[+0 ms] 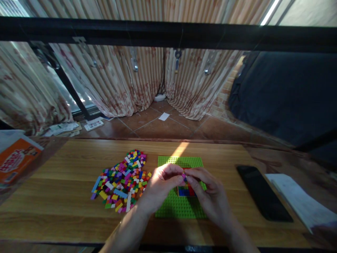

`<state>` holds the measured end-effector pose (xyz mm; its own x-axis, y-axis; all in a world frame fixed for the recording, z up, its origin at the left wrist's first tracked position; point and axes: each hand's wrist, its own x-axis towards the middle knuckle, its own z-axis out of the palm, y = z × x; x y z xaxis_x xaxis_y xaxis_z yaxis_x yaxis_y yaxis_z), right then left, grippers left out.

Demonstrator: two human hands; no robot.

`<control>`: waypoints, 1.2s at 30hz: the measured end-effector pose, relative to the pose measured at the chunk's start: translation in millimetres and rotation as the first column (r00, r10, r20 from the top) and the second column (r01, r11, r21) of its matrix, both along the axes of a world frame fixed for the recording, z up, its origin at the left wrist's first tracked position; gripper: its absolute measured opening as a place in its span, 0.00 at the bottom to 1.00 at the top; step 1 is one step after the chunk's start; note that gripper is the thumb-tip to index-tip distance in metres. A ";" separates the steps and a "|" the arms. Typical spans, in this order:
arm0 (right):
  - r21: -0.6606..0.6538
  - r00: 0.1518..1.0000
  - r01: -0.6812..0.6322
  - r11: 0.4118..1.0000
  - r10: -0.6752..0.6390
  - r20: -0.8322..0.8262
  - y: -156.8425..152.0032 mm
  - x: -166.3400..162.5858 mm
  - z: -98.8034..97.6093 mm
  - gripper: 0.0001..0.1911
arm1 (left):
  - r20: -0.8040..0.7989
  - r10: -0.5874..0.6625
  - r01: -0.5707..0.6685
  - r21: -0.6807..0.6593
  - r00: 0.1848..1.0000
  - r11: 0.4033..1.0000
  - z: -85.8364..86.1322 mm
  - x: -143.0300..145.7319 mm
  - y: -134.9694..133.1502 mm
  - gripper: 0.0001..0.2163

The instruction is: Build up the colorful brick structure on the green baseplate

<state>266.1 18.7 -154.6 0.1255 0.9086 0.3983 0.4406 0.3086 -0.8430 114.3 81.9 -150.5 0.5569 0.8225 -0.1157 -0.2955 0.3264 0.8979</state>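
My left hand (pixel 164 184) and my right hand (pixel 210 191) meet above the green baseplate (pixel 179 209), fingertips closed in a pinch. Between them is a small pink toy brick (pixel 183 175), with a dark blue bit beside it that I cannot make out well. Both hands seem to grip this small piece. Beneath the fingers, blue bricks (pixel 184 191) and red bricks (pixel 191 190) sit on the baseplate, partly covered by my hands. To the left of my left hand spreads a pile of loose toy bricks (pixel 121 179) in many colours.
A black phone-like slab (pixel 263 193) lies on the wooden table (pixel 65 203) at the right, beside white paper (pixel 300 196). An orange box (pixel 18 160) stands at the far left. A dark metal bar (pixel 168 33) crosses in front of the curtains (pixel 118 77).
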 end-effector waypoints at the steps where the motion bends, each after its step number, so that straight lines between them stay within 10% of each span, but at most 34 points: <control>1: 0.003 1.000 -0.014 1.000 0.014 -0.017 -0.1 0.1 0.1 0.11 | 0.020 -0.007 0.007 -0.009 1.000 1.000 -0.9 1.2 -0.4 0.08; 11: -0.024 0.996 -0.050 0.998 0.048 -0.073 -2.3 3.9 2.3 0.09 | 0.077 -0.046 0.051 -0.066 0.996 0.996 -7.4 4.5 -2.1 0.14; 21: -0.274 0.995 0.075 0.959 -0.054 0.083 -13.2 60.2 -1.7 0.07 | -0.223 0.124 -0.125 0.008 0.967 0.992 0.1 -4.3 10.6 0.14; 36: -0.387 0.989 0.095 0.917 -0.043 0.141 -7.2 51.4 -13.5 0.07 | -0.394 0.163 -0.134 0.102 0.904 0.986 -10.7 -5.4 17.9 0.16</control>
